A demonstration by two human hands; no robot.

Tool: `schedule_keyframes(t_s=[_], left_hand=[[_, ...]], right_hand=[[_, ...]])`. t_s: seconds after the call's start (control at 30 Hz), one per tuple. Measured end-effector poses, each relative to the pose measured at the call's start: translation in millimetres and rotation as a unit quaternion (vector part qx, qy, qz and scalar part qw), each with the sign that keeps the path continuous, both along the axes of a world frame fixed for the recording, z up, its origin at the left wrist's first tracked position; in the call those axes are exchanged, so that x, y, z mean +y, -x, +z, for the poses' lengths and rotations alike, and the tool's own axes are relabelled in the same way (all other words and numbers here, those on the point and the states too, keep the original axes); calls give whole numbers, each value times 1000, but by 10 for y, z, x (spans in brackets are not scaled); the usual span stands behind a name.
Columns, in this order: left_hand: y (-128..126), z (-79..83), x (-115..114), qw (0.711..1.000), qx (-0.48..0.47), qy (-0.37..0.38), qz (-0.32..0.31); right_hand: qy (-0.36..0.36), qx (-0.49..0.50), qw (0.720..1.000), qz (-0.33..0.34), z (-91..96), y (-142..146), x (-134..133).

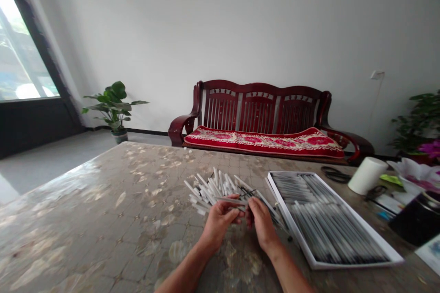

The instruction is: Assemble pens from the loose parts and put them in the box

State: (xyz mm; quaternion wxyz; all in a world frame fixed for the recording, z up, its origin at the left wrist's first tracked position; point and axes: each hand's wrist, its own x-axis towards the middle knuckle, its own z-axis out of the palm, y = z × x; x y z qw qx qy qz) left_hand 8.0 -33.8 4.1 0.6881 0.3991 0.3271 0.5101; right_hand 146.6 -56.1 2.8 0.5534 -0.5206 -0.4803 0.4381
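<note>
Head view: the person's two hands meet low in the middle, over a desk with a shiny flowered cover. The left hand is curled, thumb and fingers pinching one end of a thin white pen that lies crosswise. The right hand is curled too, its fingertips closed on the pen's other end, so the pen is held between both hands just above the desk. Whether the pen is in one piece or two is too small to tell.

Just behind the hands, touching the desk, lies a loose pile of white pens fanned out in all directions. Just to the right of the hands sits a long flat white box filled with pens laid in rows. Past the box's far corner lie black scissors and a white cup. Against the far wall stands a dark wooden bench with a red cushion, and a potted plant stands on the floor to its left.
</note>
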Motion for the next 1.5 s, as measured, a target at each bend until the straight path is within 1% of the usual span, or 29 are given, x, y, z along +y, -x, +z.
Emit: schedule_keyframes(t_s=[0.07,0.1,0.17,0.23,0.27,0.3,0.33,0.4,0.43,0.5,0.53,0.6,0.67,0.77,0.83,0.9,1.0,1.07,1.1,1.23,1.37,1.43,1.5], left_hand=[[47,25,7,998,0,43,-42],[77,37,7,995,-4,73,-75],[145,56,-4,975,-17,134,-174],[202,66,-31,947,-30,170,-271],[221,65,-44,937,-32,174,-300],[233,59,-53,934,-30,171,-313],[238,50,-54,936,-28,166,-309],[241,26,-23,952,-42,160,-257],[243,15,11,962,-62,156,-214],[260,4,104,976,-130,139,-105],[277,4,157,977,-165,124,-47],[317,9,254,969,-216,108,53],[350,12,321,957,-236,116,120],[365,-9,362,947,-235,134,171],[359,-35,369,945,-226,137,192],[353,-60,372,944,-214,133,211],[351,-80,378,945,-193,132,230],[344,-79,378,945,-185,134,235],[338,-75,375,945,-184,134,236],[294,-58,352,945,-188,132,233],[249,-61,328,949,-187,133,217],[233,-65,318,953,-179,125,208],[220,-66,308,957,-172,119,200]], right_hand=[[3,-16,1000,13,36,-53,2],[5,-27,999,24,48,-76,0],[7,-44,998,51,57,-104,-11],[12,-50,996,75,53,-107,-21],[16,-52,995,81,50,-100,-22],[18,-55,995,83,49,-90,-18],[17,-57,995,83,49,-81,-6],[5,-70,995,72,55,-68,46],[-2,-87,994,67,60,-66,87],[-16,-152,987,51,69,-64,189],[-23,-197,979,40,72,-60,245],[-44,-290,956,18,74,-34,353],[-73,-383,921,-3,73,22,439],[-95,-509,855,-29,58,142,516],[-96,-560,822,-37,35,220,534],[-95,-587,803,-38,7,279,533],[-106,-606,788,-36,-28,314,512],[-120,-601,789,-42,-37,302,500],[-124,-591,795,-50,-38,286,496],[-131,-521,839,-88,-24,192,489],[-157,-450,876,-79,9,131,472],[-159,-432,885,-75,25,129,460],[-163,-426,887,-67,35,136,448]])
